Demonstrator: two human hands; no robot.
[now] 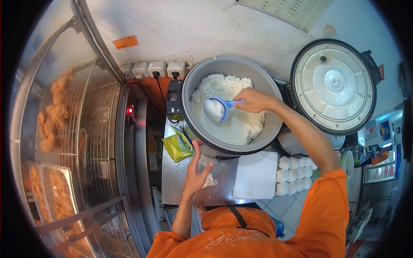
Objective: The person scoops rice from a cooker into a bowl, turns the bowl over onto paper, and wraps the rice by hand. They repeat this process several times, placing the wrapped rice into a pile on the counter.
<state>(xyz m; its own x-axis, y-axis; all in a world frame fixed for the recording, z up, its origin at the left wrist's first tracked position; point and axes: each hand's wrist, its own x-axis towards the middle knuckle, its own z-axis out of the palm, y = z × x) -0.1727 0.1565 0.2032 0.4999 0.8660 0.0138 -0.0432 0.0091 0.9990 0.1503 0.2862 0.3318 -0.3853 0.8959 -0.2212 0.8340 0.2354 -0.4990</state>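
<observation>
My right hand (254,100) is closed round the handle of a blue scoop (225,112), which has white rice in its cup. The scoop is inside the large rice cooker (189,71), just over the cooked rice (247,124). Below the cooker's front rim, my left hand (198,174) is open, thumb and fingers apart, holding nothing. Close to its fingertips lies a green packet marked "GREEN TEA" (177,147). A stack of white paper sheets (256,175) rests on the metal counter (221,189), right of that hand.
Several white rounded bundles (294,175) stand in rows beside the paper. The cooker's lid (335,86) is raised at the right. A glass-fronted cabinet (79,107) with fried pieces (56,112) stands on the left. Plugs and sockets (157,69) line the wall behind.
</observation>
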